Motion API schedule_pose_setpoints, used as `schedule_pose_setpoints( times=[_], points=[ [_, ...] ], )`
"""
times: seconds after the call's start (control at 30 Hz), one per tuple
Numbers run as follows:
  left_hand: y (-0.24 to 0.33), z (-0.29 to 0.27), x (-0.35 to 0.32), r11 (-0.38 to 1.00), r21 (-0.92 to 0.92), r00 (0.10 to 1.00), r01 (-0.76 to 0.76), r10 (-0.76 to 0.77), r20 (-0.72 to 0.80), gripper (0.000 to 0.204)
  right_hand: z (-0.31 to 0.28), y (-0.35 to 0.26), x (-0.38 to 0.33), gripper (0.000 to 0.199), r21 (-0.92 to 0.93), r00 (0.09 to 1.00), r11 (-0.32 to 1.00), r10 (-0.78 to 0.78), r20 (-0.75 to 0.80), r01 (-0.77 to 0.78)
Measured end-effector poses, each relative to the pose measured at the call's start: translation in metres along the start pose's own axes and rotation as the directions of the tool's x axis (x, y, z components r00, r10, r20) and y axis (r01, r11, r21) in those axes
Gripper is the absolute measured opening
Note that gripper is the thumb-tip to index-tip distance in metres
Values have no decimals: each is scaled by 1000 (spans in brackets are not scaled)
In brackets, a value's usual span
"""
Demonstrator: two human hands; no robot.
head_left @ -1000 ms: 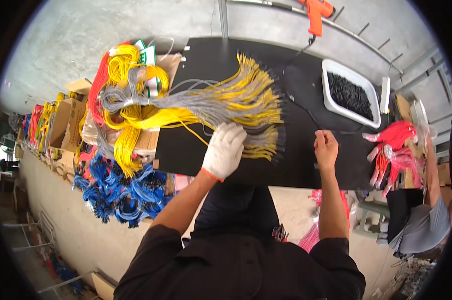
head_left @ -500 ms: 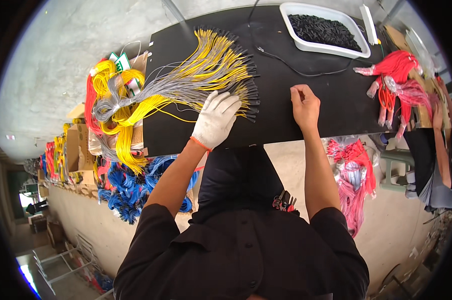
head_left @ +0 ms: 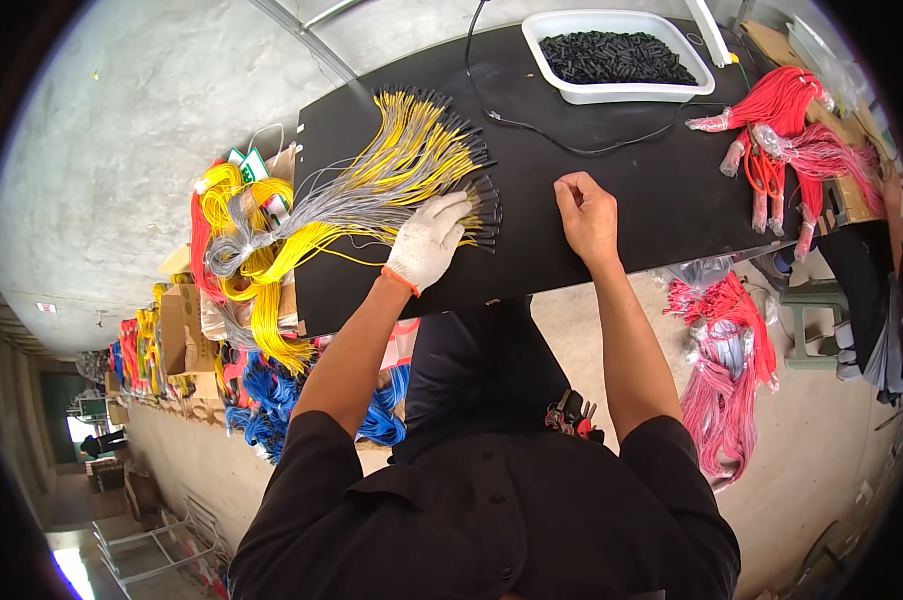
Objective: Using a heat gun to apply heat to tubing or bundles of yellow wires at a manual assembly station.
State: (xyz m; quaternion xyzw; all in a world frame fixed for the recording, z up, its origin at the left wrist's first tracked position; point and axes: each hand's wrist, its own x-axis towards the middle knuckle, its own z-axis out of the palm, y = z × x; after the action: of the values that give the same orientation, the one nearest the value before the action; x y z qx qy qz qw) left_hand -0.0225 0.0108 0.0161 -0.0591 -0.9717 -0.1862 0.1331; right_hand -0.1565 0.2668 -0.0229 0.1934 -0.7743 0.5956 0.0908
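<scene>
My white-gloved L hand (head_left: 427, 240) lies flat on yellow-&-grey, black-tipped wire bundle (head_left: 369, 198), left side of flat black tabletop (head_left: 527, 240); bare R hand (head_left: 587, 218) curled, can't tell if gripping smth. Dragging L could tangle tips (head_left: 487, 163).

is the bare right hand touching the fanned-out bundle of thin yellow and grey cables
No, the right hand is right of the cables, with bare black tabletop showing between.

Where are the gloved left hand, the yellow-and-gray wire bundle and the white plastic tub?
Gloved left hand (head_left: 426, 245): head view, on the back of the glove.
Yellow-and-gray wire bundle (head_left: 366, 193): head view, on gray strands about midway along it.
White plastic tub (head_left: 631, 94): head view, on its near wall.
</scene>
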Motion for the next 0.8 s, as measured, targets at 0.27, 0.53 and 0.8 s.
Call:
schedule_pose_setpoints(
  times=[0.27,0.53,0.8],
  points=[
    [6,-8,3,986,70,988,-154,153,22,36,-2,-3,2,13,-6,1000,1000,-12,-6,12],
    [8,0,14,974,189,986,-124,142,-82,37,-2,-5,1,13,-25,1000,1000,0,2,0],
    [10,1,-20,979,78,975,-188,196,-103,32,0,-5,1,13,-28,1000,1000,-6,-1,6]
  ],
)
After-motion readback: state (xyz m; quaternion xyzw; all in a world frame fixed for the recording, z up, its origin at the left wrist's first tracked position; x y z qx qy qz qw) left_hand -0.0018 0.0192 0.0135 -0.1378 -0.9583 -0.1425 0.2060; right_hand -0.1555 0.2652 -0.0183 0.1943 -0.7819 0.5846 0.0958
